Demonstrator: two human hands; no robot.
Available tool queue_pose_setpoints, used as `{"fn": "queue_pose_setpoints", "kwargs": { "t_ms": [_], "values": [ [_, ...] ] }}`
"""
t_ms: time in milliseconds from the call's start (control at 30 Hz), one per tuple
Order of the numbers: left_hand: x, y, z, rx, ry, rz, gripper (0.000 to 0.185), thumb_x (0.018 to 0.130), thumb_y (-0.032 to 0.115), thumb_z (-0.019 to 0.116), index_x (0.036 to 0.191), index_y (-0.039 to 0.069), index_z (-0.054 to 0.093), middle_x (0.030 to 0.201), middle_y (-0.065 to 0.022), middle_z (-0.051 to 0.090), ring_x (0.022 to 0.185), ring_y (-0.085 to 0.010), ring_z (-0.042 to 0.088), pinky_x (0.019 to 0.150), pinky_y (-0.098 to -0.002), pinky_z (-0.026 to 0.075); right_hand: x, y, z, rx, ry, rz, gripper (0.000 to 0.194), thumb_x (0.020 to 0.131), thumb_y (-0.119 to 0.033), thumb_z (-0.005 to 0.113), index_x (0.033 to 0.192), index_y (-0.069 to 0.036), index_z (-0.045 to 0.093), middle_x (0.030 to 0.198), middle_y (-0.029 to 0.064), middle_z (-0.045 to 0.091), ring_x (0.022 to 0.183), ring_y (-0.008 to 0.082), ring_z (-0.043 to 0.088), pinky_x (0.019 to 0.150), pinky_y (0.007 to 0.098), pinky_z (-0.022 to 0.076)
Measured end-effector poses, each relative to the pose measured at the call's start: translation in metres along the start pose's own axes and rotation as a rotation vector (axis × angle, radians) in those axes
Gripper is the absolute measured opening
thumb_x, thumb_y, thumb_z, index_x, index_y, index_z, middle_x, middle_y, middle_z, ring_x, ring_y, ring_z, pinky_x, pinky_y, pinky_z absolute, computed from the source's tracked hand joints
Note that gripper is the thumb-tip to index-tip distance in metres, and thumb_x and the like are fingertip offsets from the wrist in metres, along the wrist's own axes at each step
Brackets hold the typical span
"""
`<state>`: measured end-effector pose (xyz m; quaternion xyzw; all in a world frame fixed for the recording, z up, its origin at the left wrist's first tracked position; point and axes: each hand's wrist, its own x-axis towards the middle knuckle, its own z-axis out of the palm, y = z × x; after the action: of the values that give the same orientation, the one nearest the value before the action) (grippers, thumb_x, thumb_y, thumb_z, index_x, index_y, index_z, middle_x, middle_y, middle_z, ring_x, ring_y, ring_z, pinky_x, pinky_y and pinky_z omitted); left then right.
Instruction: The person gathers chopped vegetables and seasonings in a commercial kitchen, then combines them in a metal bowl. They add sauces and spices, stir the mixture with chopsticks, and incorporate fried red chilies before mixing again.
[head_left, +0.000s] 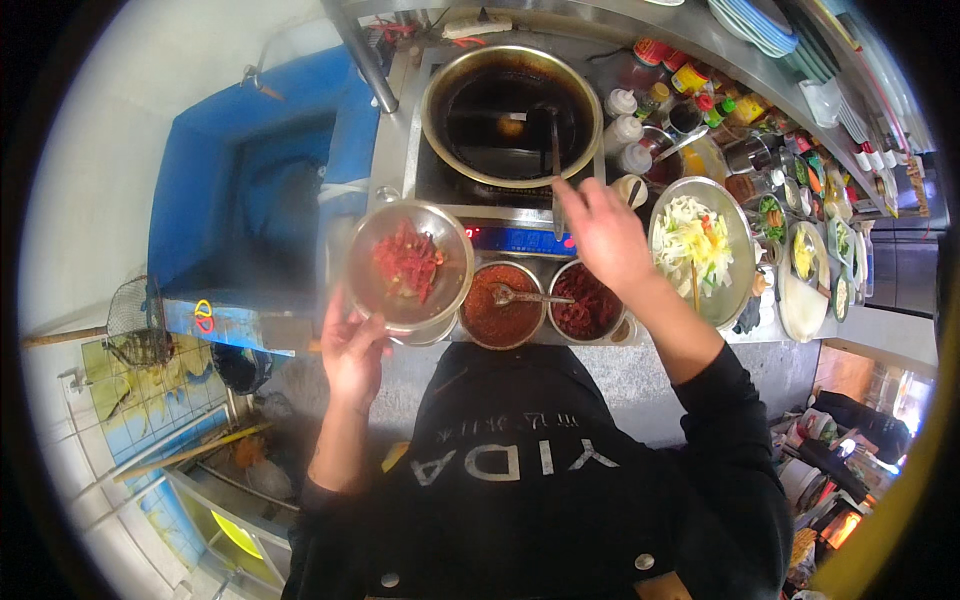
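My left hand (356, 352) grips a steel bowl (450, 225) by its near-left rim. Red shredded food, perhaps dried chili (409, 262), lies in it. My right hand (607, 236) is over the front right of a wide metal pot (431, 97), its fingertips at the handle of a ladle (556, 146). Whether they close on the handle cannot be told. The ladle's head sits in dark liquid in the pot. Below my hands stand a bowl of red chili sauce (480, 319) with a spoon (517, 296) across it, and a bowl of dark red chili (585, 307).
Beneath the pot is an induction cooker (517, 241) with a lit panel. A blue sink (247, 187) lies to the left. At right stand a large bowl of sliced vegetables (694, 240), squeeze bottles (622, 131) and jars. A steel shelf (750, 75) with stacked plates overhangs the back right.
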<state>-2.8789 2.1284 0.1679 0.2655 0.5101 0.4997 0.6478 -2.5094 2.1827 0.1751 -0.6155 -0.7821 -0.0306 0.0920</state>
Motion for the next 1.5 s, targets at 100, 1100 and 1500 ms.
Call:
{"fn": "queue_pose_setpoints", "kwargs": {
  "t_ms": [100, 1100, 1500],
  "values": [
    [0.018, 0.011, 0.017, 0.002, -0.066, 0.017, 0.084, 0.09, -0.005, 0.065, 0.161, 0.007, 0.024, 0.121, -0.0165, 0.069, 0.08, -0.0215, 0.073, 0.053, -0.0235, 0.051, 0.011, 0.006, 0.023, -0.098, -0.006, -0.148, 0.045, 0.086, -0.013, 0.07, 0.13, -0.006, 0.062, 0.106, 0.0124, 0.059, 0.097, 0.0306, 0.063, 0.084, 0.0416, 0.055],
    [0.121, 0.042, 0.109, 0.252, -0.2, 0.107, 0.073, 0.093, -0.003, 0.062, 0.158, 0.001, 0.029, 0.09, -0.009, 0.069, 0.079, -0.0242, 0.075, 0.059, -0.0266, 0.057, 0.07, 0.065, -0.108, 1.108, 0.038, 0.636, 0.029, 0.1, -0.012, 0.051, 0.112, 0.007, 0.069, 0.084, 0.0093, 0.071, 0.07, 0.0122, 0.064, 0.066, 0.0259, 0.0539],
    [0.134, 0.024, 0.147, 0.078, -0.331, -0.004, 0.072, 0.096, -0.006, 0.057, 0.161, 0.005, 0.027, 0.101, -0.0134, 0.071, 0.083, -0.0244, 0.075, 0.058, -0.0223, 0.053, 0.052, 0.042, -0.124, 0.976, 0.03, 0.411, 0.029, 0.108, -0.016, 0.051, 0.118, 0.007, 0.067, 0.086, 0.007, 0.069, 0.073, 0.0092, 0.062, 0.065, 0.0248, 0.0522]
  ]
}}
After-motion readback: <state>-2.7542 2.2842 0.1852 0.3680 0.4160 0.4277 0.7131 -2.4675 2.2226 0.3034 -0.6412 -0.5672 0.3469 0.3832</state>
